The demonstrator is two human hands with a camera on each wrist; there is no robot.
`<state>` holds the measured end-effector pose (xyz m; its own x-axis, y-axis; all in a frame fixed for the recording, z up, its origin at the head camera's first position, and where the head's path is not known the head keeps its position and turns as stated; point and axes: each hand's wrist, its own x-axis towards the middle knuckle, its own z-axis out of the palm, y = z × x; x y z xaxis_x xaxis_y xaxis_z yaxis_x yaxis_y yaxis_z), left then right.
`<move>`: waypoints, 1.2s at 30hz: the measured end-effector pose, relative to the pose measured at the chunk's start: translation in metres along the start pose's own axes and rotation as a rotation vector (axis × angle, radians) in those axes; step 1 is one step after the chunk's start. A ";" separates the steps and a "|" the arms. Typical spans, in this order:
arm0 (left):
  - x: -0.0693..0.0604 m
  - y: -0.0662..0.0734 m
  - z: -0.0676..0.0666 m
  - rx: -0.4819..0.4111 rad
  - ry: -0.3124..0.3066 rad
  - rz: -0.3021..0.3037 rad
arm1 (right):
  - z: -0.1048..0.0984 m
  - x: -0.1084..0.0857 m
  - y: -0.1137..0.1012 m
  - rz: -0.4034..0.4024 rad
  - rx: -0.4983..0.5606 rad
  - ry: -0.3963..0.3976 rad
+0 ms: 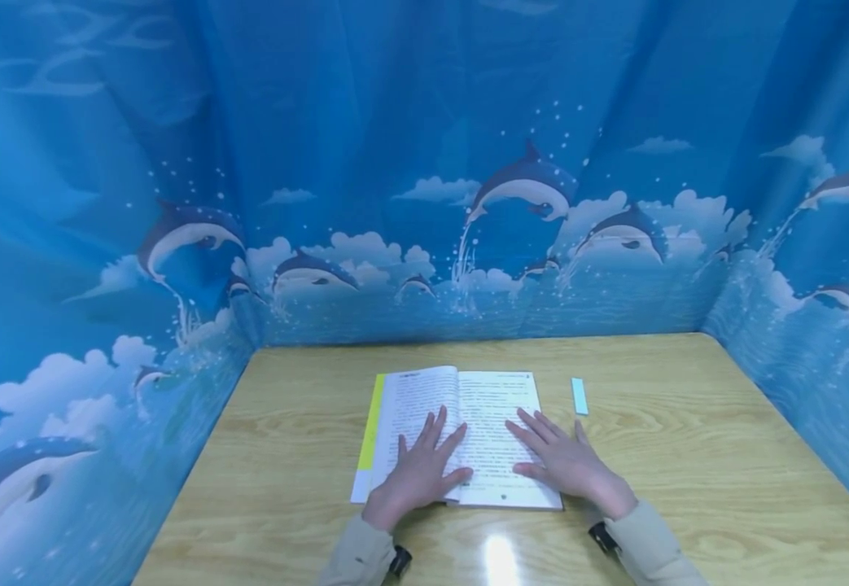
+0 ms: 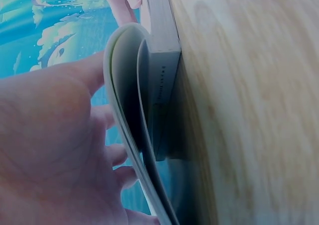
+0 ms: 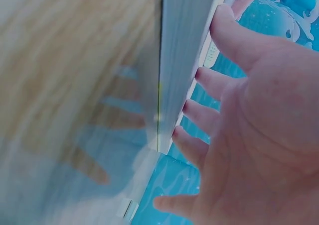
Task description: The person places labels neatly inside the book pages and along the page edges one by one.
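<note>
An open book [image 1: 493, 407] lies on the wooden table, its two pages covered with printed lines. My left hand [image 1: 424, 468] rests on the left page with fingers spread, the thumb close to the middle fold. On the right page my right hand [image 1: 563, 457] lies with straight, spread fingers, its little finger past the page's outer edge. The left wrist view shows the left-hand pages [image 2: 119, 75] curving up beside the thick page block. In the right wrist view, fingertips [image 3: 222, 18] touch the top edge of the thick book block [image 3: 182, 51].
A narrow light-blue strip [image 1: 579, 396] lies on the table just right of the book. The wooden table [image 1: 688, 423] reaches back to a blue curtain [image 1: 395, 163] printed with dolphins, which surrounds it on three sides. A yellow band [image 1: 372, 423] runs along the book's left edge.
</note>
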<state>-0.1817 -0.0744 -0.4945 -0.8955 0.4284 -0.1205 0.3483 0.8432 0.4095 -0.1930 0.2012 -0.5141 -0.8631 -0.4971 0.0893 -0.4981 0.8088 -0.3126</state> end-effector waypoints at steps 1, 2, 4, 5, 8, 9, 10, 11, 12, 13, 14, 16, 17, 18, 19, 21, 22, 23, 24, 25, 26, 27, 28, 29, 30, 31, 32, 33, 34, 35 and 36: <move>0.000 0.000 0.000 -0.005 -0.002 0.001 | -0.003 0.000 -0.001 -0.004 0.015 -0.007; 0.000 0.000 0.000 -0.011 -0.006 0.000 | -0.005 0.000 -0.001 -0.012 0.020 -0.007; 0.000 0.000 0.000 -0.022 -0.011 -0.004 | -0.013 0.002 -0.001 -0.014 0.052 -0.011; 0.001 -0.001 0.000 -0.025 -0.012 -0.006 | -0.017 0.004 0.001 -0.012 0.069 -0.014; 0.001 -0.001 0.001 -0.026 -0.009 -0.023 | -0.029 0.012 0.011 0.031 0.111 0.008; 0.001 -0.001 0.001 -0.025 -0.007 -0.028 | -0.034 0.015 0.015 0.051 0.114 0.022; 0.001 0.000 0.002 -0.021 -0.005 -0.033 | -0.037 0.017 0.020 0.068 0.104 0.040; 0.002 0.000 0.002 -0.017 -0.003 -0.036 | -0.039 0.019 0.026 0.085 0.087 0.060; 0.002 0.000 0.003 -0.011 -0.002 -0.039 | -0.042 0.020 0.032 0.106 0.062 0.078; 0.002 0.000 0.003 -0.006 0.000 -0.041 | -0.044 0.021 0.038 0.123 0.038 0.094; 0.002 0.000 0.003 0.000 0.001 -0.042 | -0.045 0.022 0.044 0.142 0.019 0.103; 0.002 0.001 0.004 0.003 0.007 -0.041 | -0.049 0.021 0.054 0.187 -0.016 0.101; 0.002 0.001 0.004 0.004 0.012 -0.037 | -0.050 0.021 0.058 0.210 -0.025 0.096; 0.002 0.001 0.004 0.003 0.015 -0.035 | -0.051 0.020 0.062 0.234 -0.031 0.087; 0.002 0.001 0.004 0.004 0.016 -0.033 | -0.052 0.019 0.065 0.250 -0.030 0.080; 0.002 0.001 0.004 0.001 0.018 -0.029 | -0.054 0.017 0.070 0.275 -0.033 0.057; 0.002 0.002 0.004 -0.001 0.015 -0.029 | -0.053 0.016 0.073 0.282 -0.033 0.047; 0.002 0.002 0.004 -0.002 0.012 -0.030 | -0.053 0.016 0.074 0.286 -0.037 0.038; 0.002 0.002 0.005 -0.001 0.007 -0.034 | -0.053 0.015 0.076 0.290 -0.042 0.028; 0.002 0.002 0.005 0.001 0.006 -0.034 | -0.053 0.015 0.076 0.292 -0.050 0.019; 0.002 0.002 0.004 0.002 0.006 -0.033 | -0.052 0.015 0.077 0.290 -0.060 0.014; 0.002 0.003 0.004 0.002 0.004 -0.035 | -0.052 0.015 0.078 0.286 -0.070 0.012; 0.002 0.003 0.004 0.004 0.005 -0.034 | -0.052 0.015 0.078 0.280 -0.076 0.017; 0.002 0.003 0.004 0.005 0.005 -0.033 | -0.052 0.015 0.079 0.273 -0.082 0.023; 0.002 0.003 0.003 0.005 0.006 -0.032 | -0.052 0.016 0.079 0.265 -0.084 0.029; 0.002 0.003 0.004 0.004 0.006 -0.032 | -0.052 0.016 0.080 0.256 -0.083 0.037; 0.001 0.002 0.004 0.003 0.006 -0.033 | -0.052 0.016 0.081 0.248 -0.081 0.046; 0.001 0.002 0.003 0.002 0.004 -0.034 | -0.052 0.016 0.082 0.241 -0.079 0.054; 0.001 0.002 0.003 0.000 0.003 -0.036 | -0.052 0.016 0.083 0.236 -0.076 0.062; 0.001 0.002 0.003 -0.004 0.002 -0.037 | -0.052 0.017 0.083 0.233 -0.076 0.064; 0.001 0.001 0.003 -0.007 0.001 -0.037 | -0.052 0.017 0.084 0.234 -0.075 0.063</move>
<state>-0.1815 -0.0717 -0.4969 -0.9082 0.3962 -0.1348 0.3126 0.8564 0.4109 -0.2538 0.2770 -0.4894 -0.9579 -0.2748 0.0825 -0.2869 0.9217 -0.2610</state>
